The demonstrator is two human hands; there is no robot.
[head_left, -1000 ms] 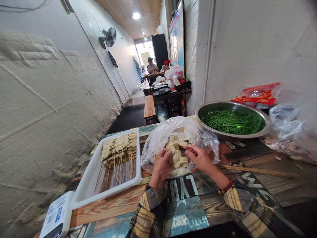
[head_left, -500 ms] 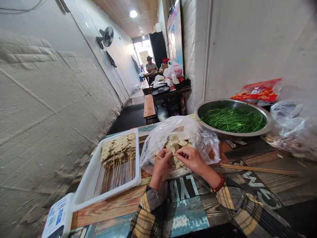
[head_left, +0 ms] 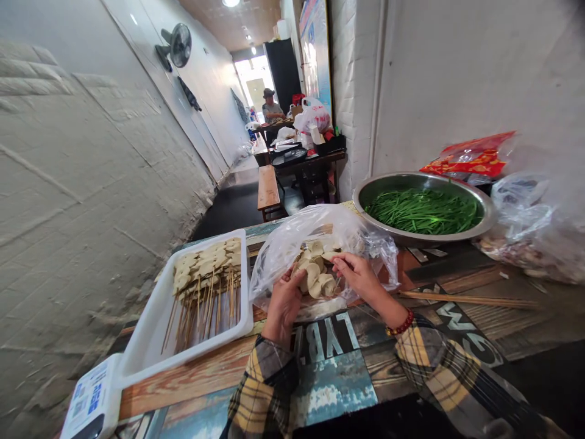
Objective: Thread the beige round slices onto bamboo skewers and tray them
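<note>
Pale, thin round food slices [head_left: 315, 277] are heaped in an open clear plastic bag [head_left: 269, 262] on the table. My left hand [head_left: 284, 299] is at the heap's left side, thumb and fingers closed on the edge of a pale slice. Over the right side, my right hand [head_left: 359, 277] pinches another pale slice by its edge. Under my right palm and wrist runs a thin stick, mostly hidden. To the left, a white tray [head_left: 150, 341] holds rows of similar slices threaded on wooden skewers [head_left: 208, 302], with the bare stick ends towards me.
A steel basin [head_left: 487, 213] of long green stalks [head_left: 423, 210] stands at back right, beside tied plastic bags [head_left: 525, 207]. Loose wooden skewers [head_left: 470, 299] lie right of my hand. A white box-like device [head_left: 89, 396] touches the tray's near-left corner. Another person [head_left: 272, 108] sits far back.
My hands have moved apart, the right one up and away from the left. More slices show between them. The whole view has shifted slightly left and up.
</note>
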